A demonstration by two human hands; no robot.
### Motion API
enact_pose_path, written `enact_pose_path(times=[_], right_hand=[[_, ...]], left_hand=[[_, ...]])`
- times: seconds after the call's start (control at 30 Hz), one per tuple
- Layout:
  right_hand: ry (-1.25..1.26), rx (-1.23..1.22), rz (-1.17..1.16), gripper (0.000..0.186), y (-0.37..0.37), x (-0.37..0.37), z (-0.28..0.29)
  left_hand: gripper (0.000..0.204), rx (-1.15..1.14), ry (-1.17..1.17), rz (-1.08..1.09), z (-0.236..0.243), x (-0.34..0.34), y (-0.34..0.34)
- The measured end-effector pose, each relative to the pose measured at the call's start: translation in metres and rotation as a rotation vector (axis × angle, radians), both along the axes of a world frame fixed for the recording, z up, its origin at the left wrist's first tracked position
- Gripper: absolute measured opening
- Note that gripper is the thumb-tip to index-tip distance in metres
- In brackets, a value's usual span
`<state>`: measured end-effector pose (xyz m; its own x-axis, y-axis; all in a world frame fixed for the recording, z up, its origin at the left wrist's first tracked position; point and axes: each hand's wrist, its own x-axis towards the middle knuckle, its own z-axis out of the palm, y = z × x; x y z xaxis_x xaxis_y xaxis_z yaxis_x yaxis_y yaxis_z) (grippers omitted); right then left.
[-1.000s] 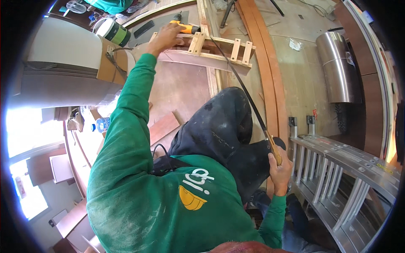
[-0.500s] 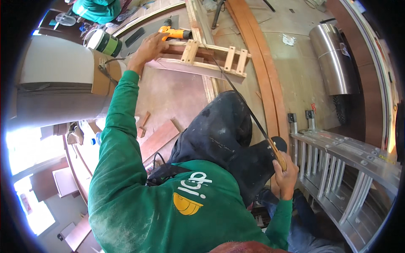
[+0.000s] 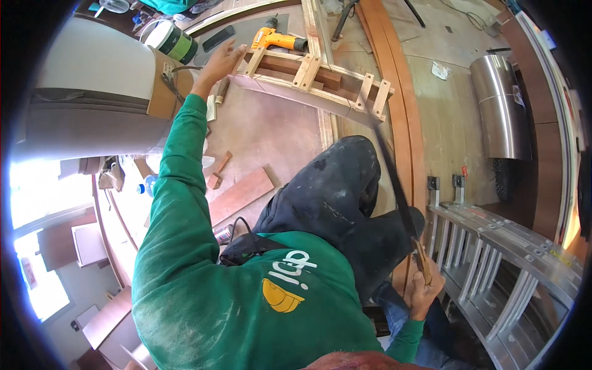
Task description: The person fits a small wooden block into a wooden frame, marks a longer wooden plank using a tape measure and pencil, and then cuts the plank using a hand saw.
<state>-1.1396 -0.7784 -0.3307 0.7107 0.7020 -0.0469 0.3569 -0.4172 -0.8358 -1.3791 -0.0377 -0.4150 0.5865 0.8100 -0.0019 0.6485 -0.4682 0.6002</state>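
My right hand (image 3: 427,285) is closed round the wooden handle of a handsaw (image 3: 399,194), low at my right side. Its dark blade, smeared by motion, slants up past my knee, and its far end overlaps the right end of a long wooden frame (image 3: 280,92) in view. I cannot tell whether the blade touches the wood. The frame has several pale slats screwed across its top and a reddish-brown strip of wood (image 3: 327,77) inside. My left hand (image 3: 221,65) grips the frame's left end, its fingers bent over the edge near the end slat.
An orange power drill (image 3: 277,41) lies just beyond the frame, near a bucket (image 3: 171,42). Long brown boards (image 3: 398,92) run along the floor to the right. An aluminium ladder (image 3: 493,246) and a steel cylinder (image 3: 501,108) stand farther right. A reddish board (image 3: 240,196) lies by my left side.
My right hand has drawn the saw back toward me and to the right; its blade no longer crosses the frame's middle. My view has shifted. The left hand stays at the frame's left end.
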Motion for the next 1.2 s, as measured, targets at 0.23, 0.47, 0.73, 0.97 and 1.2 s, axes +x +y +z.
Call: enact_pose_path(times=[0.23,0.47,0.73,0.97,1.2], right_hand=[[0.363,-0.272,0.35,0.035,0.087,-0.001,0.029],[0.778,-0.455,0.441,0.045,0.158,0.044,0.028],[1.067,-0.278,0.316,0.047,0.199,0.072,0.027],[1.142,-0.313,0.168,0.045,0.227,0.052,-0.013],[0.737,-0.587,0.323,0.054,0.21,0.03,-0.033]], left_hand=[[0.087,-0.769,-0.114,0.176,-0.007,-0.004,0.024],[0.097,-0.674,-0.116,0.072,0.006,0.017,-0.011],[0.094,-0.328,-0.059,0.075,0.028,-0.018,-0.012],[0.078,0.496,0.251,-0.48,0.109,-0.127,-0.085],[0.05,-0.493,-0.069,-0.017,0.064,-0.232,-0.187]])
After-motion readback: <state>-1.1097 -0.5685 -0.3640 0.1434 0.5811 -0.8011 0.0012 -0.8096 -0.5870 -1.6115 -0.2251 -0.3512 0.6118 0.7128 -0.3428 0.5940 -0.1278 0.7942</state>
